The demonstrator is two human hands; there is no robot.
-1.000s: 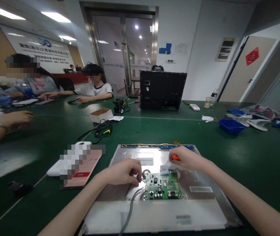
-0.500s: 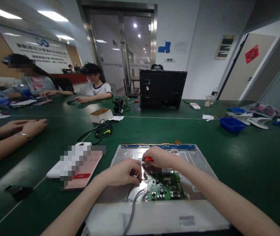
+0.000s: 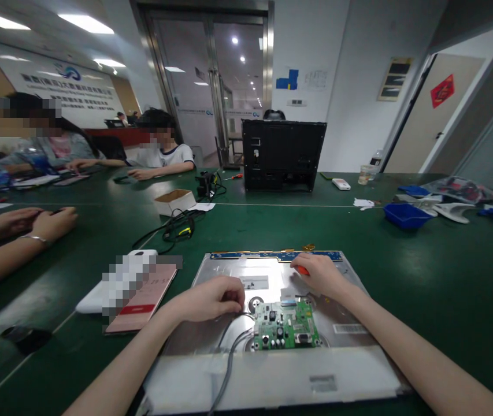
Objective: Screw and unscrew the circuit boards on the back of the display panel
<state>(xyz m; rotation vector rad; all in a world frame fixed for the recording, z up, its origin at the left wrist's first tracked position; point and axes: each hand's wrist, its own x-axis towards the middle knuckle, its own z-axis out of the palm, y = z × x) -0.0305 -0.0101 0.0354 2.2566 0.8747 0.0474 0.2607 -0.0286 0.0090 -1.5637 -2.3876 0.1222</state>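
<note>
A bare metal monitor back panel [image 3: 350, 300] lies flat on the green table in front of me. A small green circuit board [image 3: 285, 330] sits on its middle, with grey cables [image 3: 229, 364] running from it toward me. My left hand [image 3: 211, 299] is closed in a loose fist on the panel just left of the board, near the cable ends. My right hand [image 3: 322, 274] is closed around an orange-handled tool [image 3: 301, 270] above the board's far right corner. What the left fingers pinch is hidden.
A pink booklet and white device [image 3: 136, 292] lie left of the panel. Farther off are black cables [image 3: 177, 228], a cardboard box [image 3: 174, 202], an upright black monitor shell [image 3: 283, 156] and a blue tray [image 3: 406, 215]. Another person's hands [image 3: 33, 222] rest at left; two people sit beyond.
My right hand swung left over the board and has come back to the right with the orange tool. My left hand has shifted slightly up from the board's edge.
</note>
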